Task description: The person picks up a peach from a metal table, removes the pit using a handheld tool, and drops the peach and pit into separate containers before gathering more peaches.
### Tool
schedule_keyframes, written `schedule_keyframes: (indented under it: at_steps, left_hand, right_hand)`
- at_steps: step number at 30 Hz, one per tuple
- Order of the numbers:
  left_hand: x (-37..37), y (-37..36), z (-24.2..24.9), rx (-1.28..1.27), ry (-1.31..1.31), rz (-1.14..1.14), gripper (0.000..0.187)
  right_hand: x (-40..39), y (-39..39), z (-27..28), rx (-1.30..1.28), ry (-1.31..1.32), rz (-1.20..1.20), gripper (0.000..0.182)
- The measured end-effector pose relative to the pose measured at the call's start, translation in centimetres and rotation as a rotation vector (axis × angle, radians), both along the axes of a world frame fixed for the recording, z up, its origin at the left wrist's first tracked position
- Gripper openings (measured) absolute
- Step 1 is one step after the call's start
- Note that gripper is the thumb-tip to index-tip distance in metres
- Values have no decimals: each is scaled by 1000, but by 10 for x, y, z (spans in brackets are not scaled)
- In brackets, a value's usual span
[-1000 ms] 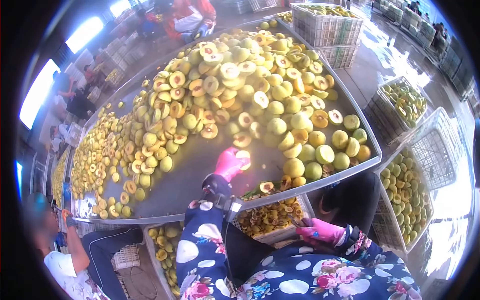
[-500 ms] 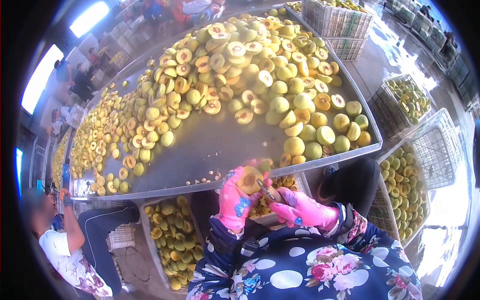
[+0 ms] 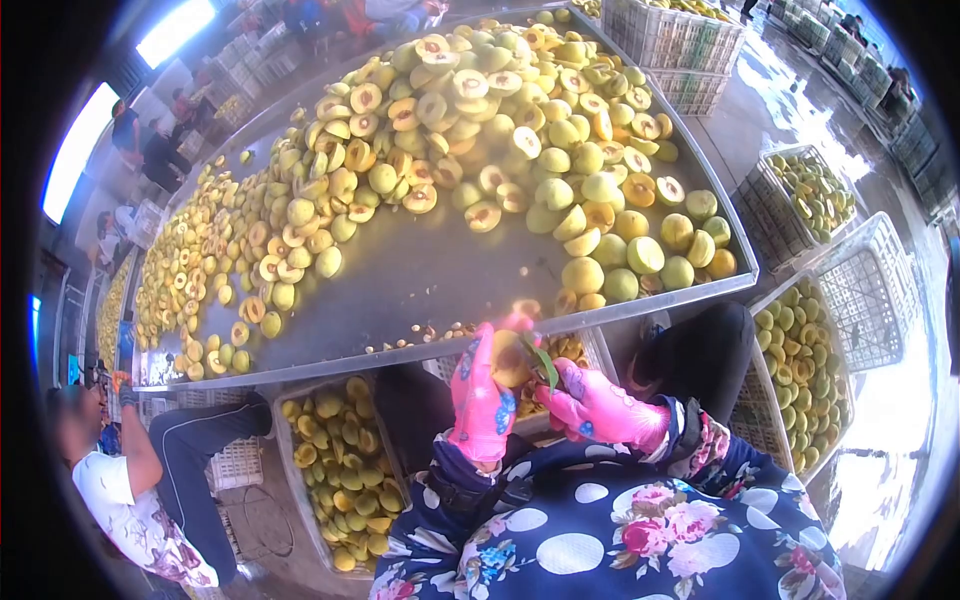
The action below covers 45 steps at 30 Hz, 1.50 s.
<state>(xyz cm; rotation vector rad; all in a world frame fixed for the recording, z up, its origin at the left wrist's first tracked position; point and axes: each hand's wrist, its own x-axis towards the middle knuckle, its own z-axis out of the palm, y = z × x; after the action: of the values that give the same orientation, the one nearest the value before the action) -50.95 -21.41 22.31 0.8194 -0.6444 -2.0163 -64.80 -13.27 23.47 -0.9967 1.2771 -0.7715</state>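
My left hand point(image 3: 482, 395), in a pink glove with blue prints, is closed around a halved yellow peach point(image 3: 510, 362), its cut side turned toward my right hand. My right hand point(image 3: 605, 402), gloved the same way, is closed close beside the fruit. A green leaf point(image 3: 546, 364) shows between the peach and my right fingertips. The pitting knife that showed in this hand half a second ago is hidden behind the fingers and leaf. Below both hands, a crate of peach pieces point(image 3: 569, 347) is partly covered by them.
A metal table point(image 3: 400, 285) carries a big heap of halved peaches point(image 3: 480, 85), with loose pits near its front edge. Crates of peaches stand at my left point(image 3: 340, 470) and right point(image 3: 805, 375). A person point(image 3: 140, 490) sits on the left; stacked crates point(image 3: 672, 50) rise behind the table.
The green leaf has come into clear view by my right fingertips, where the pitting knife showed before. My left hand keeps the peach half, its fingers more upright. The view has shifted slightly.
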Motion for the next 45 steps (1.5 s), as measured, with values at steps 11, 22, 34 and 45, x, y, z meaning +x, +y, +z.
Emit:
schedule_keyframes:
  at_steps: [11,22,34,45]
  left_hand:
    - [-1,7,-19,-28,-156,-25,29]
    - [2,7,-49,-109,-250,-102,29]
    - [32,-7,-52,-1139,-1000,115,18]
    - [298,-2,-82,-156,-861,576,29]
  right_hand:
    - [-3,2,-13,-132,197,154,22]
    - [-10,3,-18,321,-416,198,30]
    - [-38,28,-56,341,-565,75,26]
    - [-27,20,-88,562,35,131,23]
